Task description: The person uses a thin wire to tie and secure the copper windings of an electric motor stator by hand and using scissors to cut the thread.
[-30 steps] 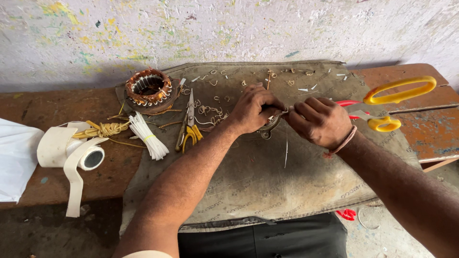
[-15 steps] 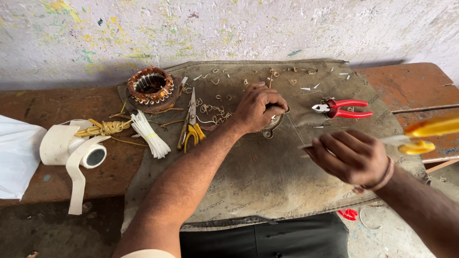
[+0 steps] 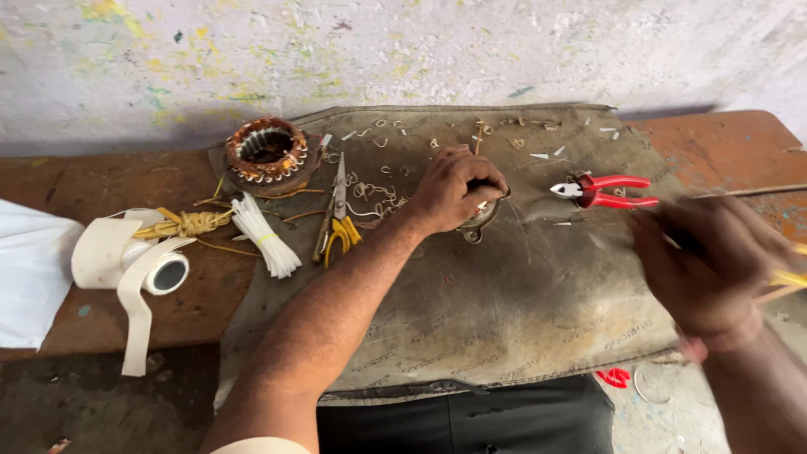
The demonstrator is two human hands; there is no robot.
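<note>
Left hand (image 3: pixel 454 189), fingers curled down and pressed together over a small round metal part (image 3: pixel 479 220), pins it against the grey cloth mat (image 3: pixel 504 336) that covers the middle of the desk (image 3: pixel 101 193). Only the part's lower rim shows beneath the knuckles; what kind of part it is cannot be told. Taking this part as the landmark: the right hand (image 3: pixel 714 269) is well to its right and nearer the viewer, blurred by motion, closed around a yellow-handled tool (image 3: pixel 786 282) whose working end is not visible. Red-handled pliers (image 3: pixel 601 191) lie on the mat to the right of the part, between it and the right hand. Yellow-handled snips (image 3: pixel 338 210) lie just to the left; farther left is a bundle of white sleeves (image 3: pixel 265 235), and beyond that a roll of white tape (image 3: pixel 134 265). A copper-wound stator (image 3: pixel 267 153) sits up and to the left. Short curls of cut wire are scattered above the part.

Judgement on technique: the holding hand should bear straight down so the part cannot rotate, with fingertips kept clear of the rim where a tool would meet it; the tool is best brought in slowly and low across the mat.
</note>
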